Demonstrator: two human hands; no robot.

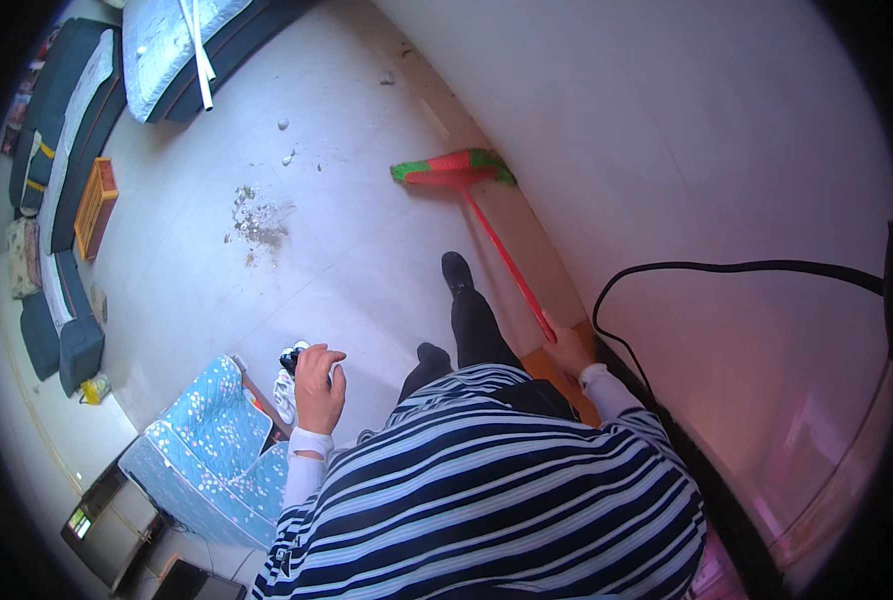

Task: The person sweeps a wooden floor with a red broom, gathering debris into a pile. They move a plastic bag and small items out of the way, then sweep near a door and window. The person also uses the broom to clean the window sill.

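My right hand (568,349) is closed round the red handle of a broom (502,251). The broom's red head with green bristles rests on the floor beside the wall, over a brownish border strip. My left hand (320,386) hangs in the air, fingers apart and bent, with nothing in it. Below that hand, white shoes (285,390) lie on the floor near a chair with a blue floral cover (217,420). A heap of pale debris (259,223) is spread on the light tiles left of the broom, and small lumps (283,123) lie farther off.
Dark sofas (78,142) with pale covers line the far left, with a small wooden stool (96,208) before them. White tubes (200,60) lie across the top sofa. A black cable (731,266) crosses at right, by the wall (679,135). A yellow bag (95,390) lies at left.
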